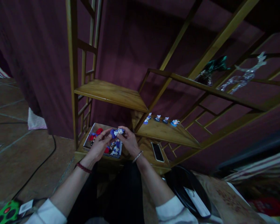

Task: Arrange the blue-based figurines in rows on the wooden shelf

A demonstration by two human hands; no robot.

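Observation:
Between my two hands, above a box, I hold a small purple and white figurine lying sideways. My left hand is closed on its purple base end. The fingers of my right hand pinch it near the head end. Below is an open white-rimmed box with several small figurines and red pieces inside; my hands hide part of it. To the right, a row of several small figurines stands on a wooden shelf board.
A wooden shelf unit stands before a dark red curtain. A phone lies on its lower board. Higher up at right are a clear deer figure and a green ornament. A black round stool stands at right; a cable crosses the floor.

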